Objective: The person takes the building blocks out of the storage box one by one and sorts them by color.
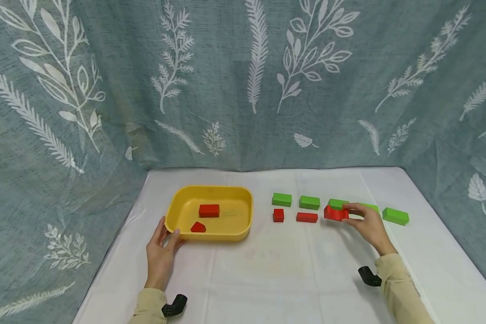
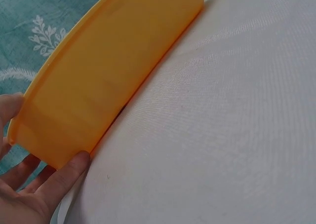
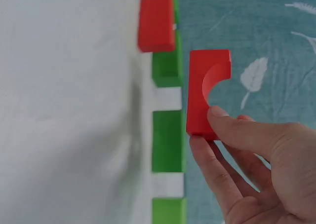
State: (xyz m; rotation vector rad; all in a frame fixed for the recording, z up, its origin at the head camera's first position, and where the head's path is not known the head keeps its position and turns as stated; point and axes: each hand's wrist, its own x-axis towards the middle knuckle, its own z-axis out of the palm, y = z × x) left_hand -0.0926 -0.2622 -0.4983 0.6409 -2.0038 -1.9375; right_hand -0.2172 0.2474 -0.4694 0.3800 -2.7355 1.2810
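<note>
Your right hand (image 3: 256, 169) pinches the red arch block (image 3: 205, 91) by one end – rigid, light, probably smooth, so grip its flat faces. Your left hand (image 1: 160, 256) lies relaxed against the yellow tray (image 1: 174, 211) – fingers straight

No text, label, brand, number or sign can be read in any of the views. The yellow plastic tray (image 1: 178, 216) that the left hand (image 1: 159, 254) touches has a plain wall, and some faint marks on its floor are too blurred to read. The red wooden arch block (image 3: 205, 91) pinched by the right hand (image 3: 256, 169) has bare faces. The green wooden blocks (image 1: 281, 199) beyond that hand carry no print. The teal curtain (image 1: 243, 81) behind both hands shows only white leaf patterns, no letters.
</note>
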